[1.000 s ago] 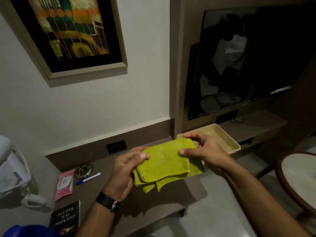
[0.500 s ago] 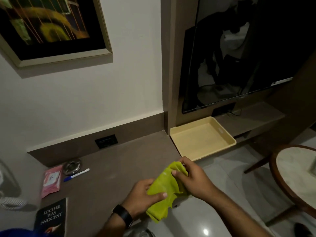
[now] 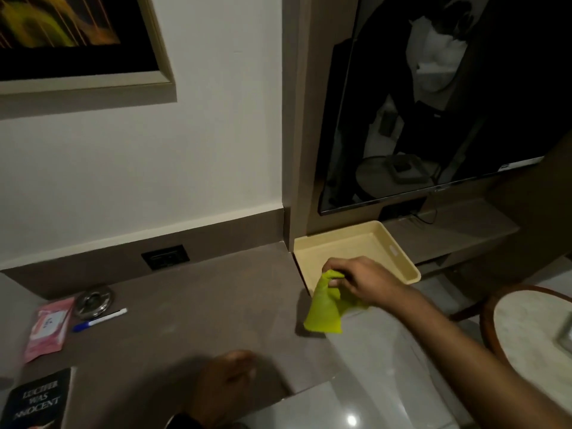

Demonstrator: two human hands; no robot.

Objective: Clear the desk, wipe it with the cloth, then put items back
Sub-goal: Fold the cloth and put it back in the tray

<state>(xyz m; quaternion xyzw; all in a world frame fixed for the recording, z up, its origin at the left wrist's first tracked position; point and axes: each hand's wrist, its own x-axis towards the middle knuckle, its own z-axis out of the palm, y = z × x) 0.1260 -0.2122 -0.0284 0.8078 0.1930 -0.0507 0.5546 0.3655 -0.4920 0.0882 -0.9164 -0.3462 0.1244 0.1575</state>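
My right hand [image 3: 360, 280] pinches the yellow-green cloth [image 3: 324, 311], which hangs down over the right end of the brown desk [image 3: 198, 305]. My left hand [image 3: 229, 379] is blurred low over the desk's front edge, with nothing in it that I can see. On the desk's left side lie a pink packet [image 3: 48, 331], a round metal ashtray [image 3: 93, 300], a blue-and-white pen [image 3: 99, 319] and a black book [image 3: 38, 397].
A cream tray [image 3: 399, 261] sits on the lower shelf just right of the desk, behind the cloth. A television [image 3: 433, 103] hangs above it. A round table [image 3: 532, 332] stands at the right. A wall socket [image 3: 165, 257] is behind the desk.
My left hand has let go of the cloth and dropped back toward the desk's front. My right hand alone carries the cloth, farther right, near the tray.
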